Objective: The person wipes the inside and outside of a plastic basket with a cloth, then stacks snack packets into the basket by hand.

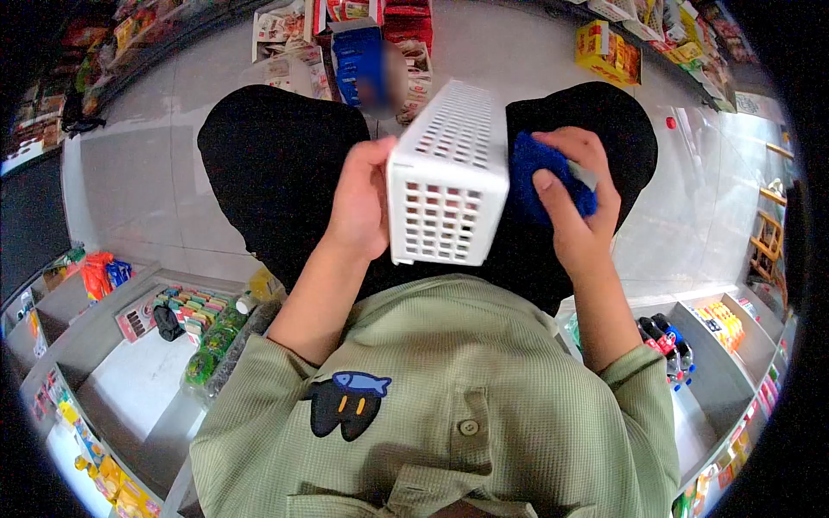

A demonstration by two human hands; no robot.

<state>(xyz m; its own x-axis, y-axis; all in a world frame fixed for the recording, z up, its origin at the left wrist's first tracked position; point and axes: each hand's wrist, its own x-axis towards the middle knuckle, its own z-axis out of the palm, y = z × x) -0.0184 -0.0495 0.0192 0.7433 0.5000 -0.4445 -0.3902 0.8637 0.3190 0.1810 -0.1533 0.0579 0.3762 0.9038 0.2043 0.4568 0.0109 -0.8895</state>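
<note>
A white perforated plastic basket [445, 177] is held up between my knees, tipped so that its sides with rows of square holes face me. My left hand [363, 197] grips its left side, with the thumb on the upper edge. To the right of the basket, my right hand [580, 186] is closed around a bunched dark blue cloth [544, 173]. A small pale patch shows at the cloth's right edge, under the fingers. The cloth is close beside the basket's right side; whether they touch I cannot tell.
Ahead on the tiled floor stand boxes of packets, among them a blue box [357, 65]. A yellow carton [608, 53] sits at the upper right. Shelves flank me, with green bottles [211, 350] at left and dark drink bottles [667, 341] at right.
</note>
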